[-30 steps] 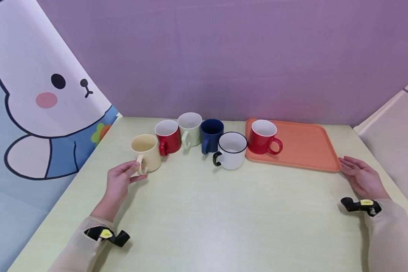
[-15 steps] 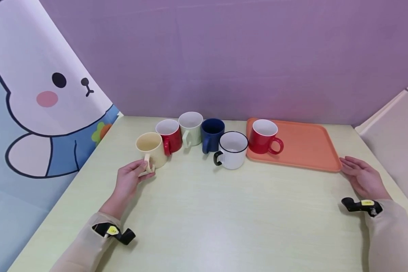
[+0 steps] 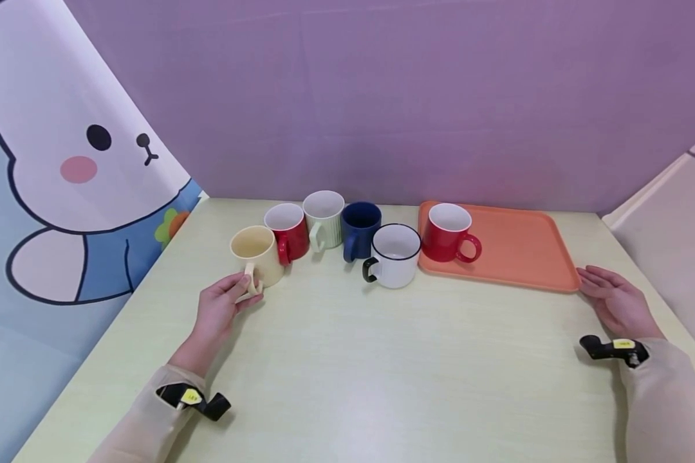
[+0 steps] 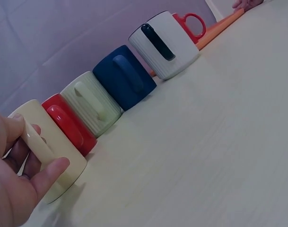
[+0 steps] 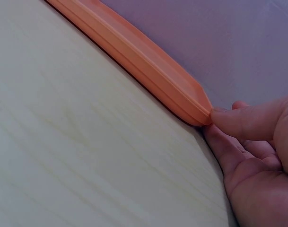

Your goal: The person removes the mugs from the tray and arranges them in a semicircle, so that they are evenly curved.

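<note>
My left hand (image 3: 219, 305) holds a cream mug (image 3: 266, 260) by its handle, thumb and fingers around it. In the left wrist view the cream mug (image 4: 63, 146) stands slightly tilted by the camera angle, beside a red mug (image 4: 68, 123). My right hand (image 3: 620, 302) touches the near right corner of an orange tray (image 3: 515, 244). In the right wrist view the thumb of my right hand (image 5: 262, 156) meets the corner of the tray (image 5: 148, 71), with the other fingers partly hidden behind it. On the tray's left end stands another red mug (image 3: 440, 241).
Right of the cream mug stand a pale green ribbed mug (image 3: 330, 235), a dark blue mug (image 3: 367, 244) and a white mug with a black rim and handle (image 3: 399, 270). The white mug is close by the tray's left edge. A purple cloth (image 3: 382, 96) hangs behind the table.
My left hand has shifted the cream mug a little to the right, up to the red mug, then stayed nearly still. The right hand and tray have not moved.
</note>
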Demonstrator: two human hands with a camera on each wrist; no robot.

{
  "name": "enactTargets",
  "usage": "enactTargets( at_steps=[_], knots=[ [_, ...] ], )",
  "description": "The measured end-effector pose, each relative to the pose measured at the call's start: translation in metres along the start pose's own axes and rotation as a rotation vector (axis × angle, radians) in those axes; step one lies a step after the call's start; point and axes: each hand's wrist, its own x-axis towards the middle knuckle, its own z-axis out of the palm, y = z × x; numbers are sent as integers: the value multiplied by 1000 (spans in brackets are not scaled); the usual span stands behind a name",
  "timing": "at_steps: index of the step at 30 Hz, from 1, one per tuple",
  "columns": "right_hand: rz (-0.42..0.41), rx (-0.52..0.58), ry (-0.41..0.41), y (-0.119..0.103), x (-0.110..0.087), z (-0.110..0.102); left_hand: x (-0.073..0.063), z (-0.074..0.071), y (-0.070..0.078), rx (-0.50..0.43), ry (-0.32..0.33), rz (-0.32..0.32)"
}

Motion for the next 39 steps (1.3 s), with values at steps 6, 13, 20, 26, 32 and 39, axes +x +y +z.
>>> enactTargets(
  at_steps=[6, 13, 20, 26, 32, 39],
  knots=[
    [-6, -1, 5, 0, 0, 0, -3, 0, 2, -16, 24, -1],
    [0, 2, 15, 0, -1, 0, -4, -4, 8, -29, 91, 41],
    [-2, -42, 44, -1, -2, 2, -3, -3, 23, -99, 140, 85],
    [-10, -46, 33, 0, -1, 3, -3, 1, 42, -159, 146, 155],
    [-20, -36, 34, 0, 1, 2, 0, 8, 61, -176, 119, 144],
    [-18, -48, 58, -1, 1, 1, 2, 24, 65, -224, 55, 177]
  ],
)
